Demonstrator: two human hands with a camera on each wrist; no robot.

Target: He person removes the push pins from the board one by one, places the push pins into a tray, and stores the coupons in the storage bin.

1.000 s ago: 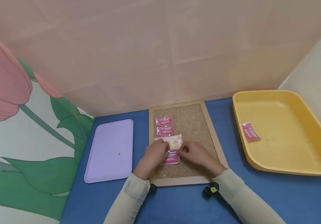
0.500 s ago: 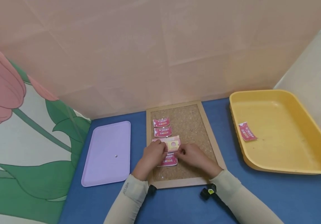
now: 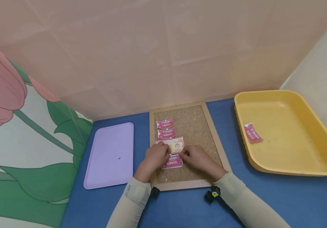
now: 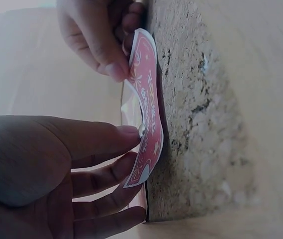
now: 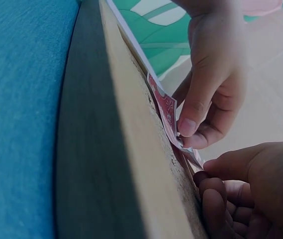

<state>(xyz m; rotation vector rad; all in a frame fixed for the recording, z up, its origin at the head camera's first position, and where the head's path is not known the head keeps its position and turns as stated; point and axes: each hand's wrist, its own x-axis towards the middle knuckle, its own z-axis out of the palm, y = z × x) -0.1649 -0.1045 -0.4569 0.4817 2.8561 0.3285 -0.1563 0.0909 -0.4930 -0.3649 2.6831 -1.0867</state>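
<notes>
On the framed corkboard (image 3: pixel 191 126), a red paper coupon (image 3: pixel 173 162) lies lowest in a column of coupons. My left hand (image 3: pixel 155 155) pinches a silver thumbtack (image 4: pixel 141 131) between thumb and finger at this coupon's upper edge. The coupon (image 4: pixel 148 99) bows off the cork in the left wrist view. Its other end is pinched by my right hand (image 3: pixel 198 158), with thumb against curled fingers. Just above lies a pale pink and yellow coupon (image 3: pixel 177 146), partly covered by my left fingers. Higher up, two red coupons (image 3: pixel 166 133) hang from tacks.
Left of the board lies a purple tray (image 3: pixel 109 142) with one small tack (image 3: pixel 119 157) on it. A deep yellow tray (image 3: pixel 291 142) stands at the right, holding one red coupon (image 3: pixel 252 133). Behind the blue table (image 3: pixel 180 209) rises a cloth-covered wall (image 3: pixel 117 57).
The head view has shifted slightly. Both hands keep their places at the lowest coupon, with hardly any movement of the fingers.
</notes>
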